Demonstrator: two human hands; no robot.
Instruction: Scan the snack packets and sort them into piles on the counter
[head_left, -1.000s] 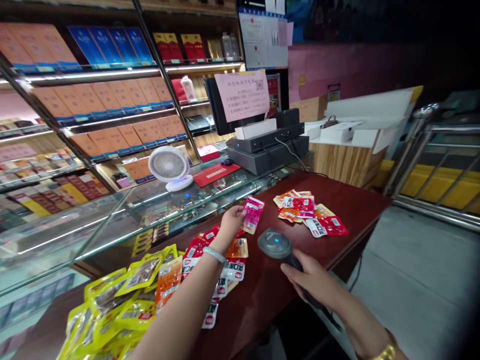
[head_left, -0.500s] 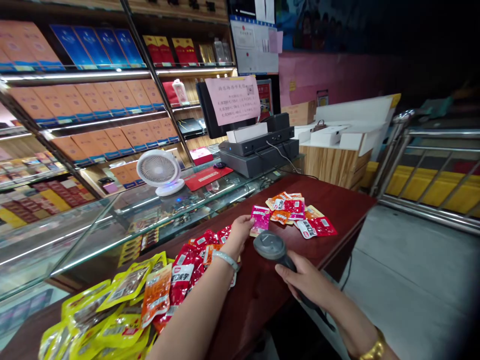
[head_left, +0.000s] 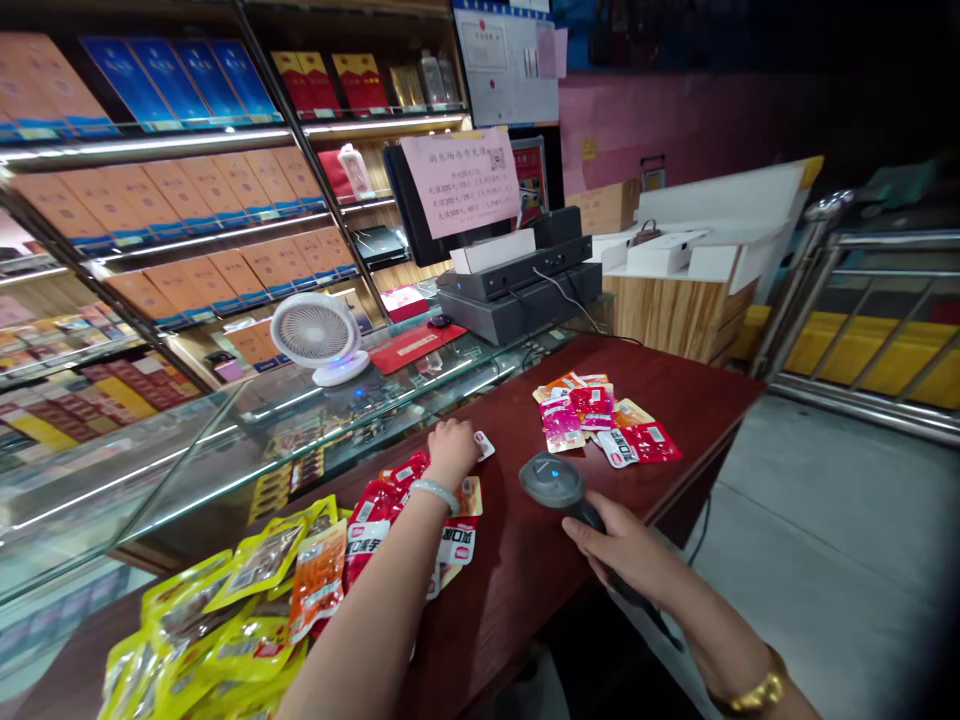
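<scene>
My right hand [head_left: 626,545] is wrapped round the handle of a grey barcode scanner [head_left: 553,482], its head over the dark red wooden table. My left hand [head_left: 452,450] is curled at the far end of a heap of red and orange snack packets [head_left: 367,505]. Its fingertips are hidden, and the white end of a snack packet [head_left: 485,445] sticks out beside them. Beyond the scanner lies a smaller pile of red, orange and pink packets [head_left: 592,405], with a pink packet [head_left: 561,423] at its near left. Yellow snack packets [head_left: 251,565] are heaped at the lower left.
Along the left runs a glass display counter [head_left: 225,470] carrying a white fan [head_left: 316,330] and a red mat [head_left: 416,348]. A till monitor with a pink notice [head_left: 461,180] stands behind the table. Boxed goods fill shelves [head_left: 202,195]; a metal railing [head_left: 885,330] is at right.
My left hand has let go of the pink packet at the far pile and moved left to the red packets. The scanner stays in my right hand, and a blue light now shows on it.
</scene>
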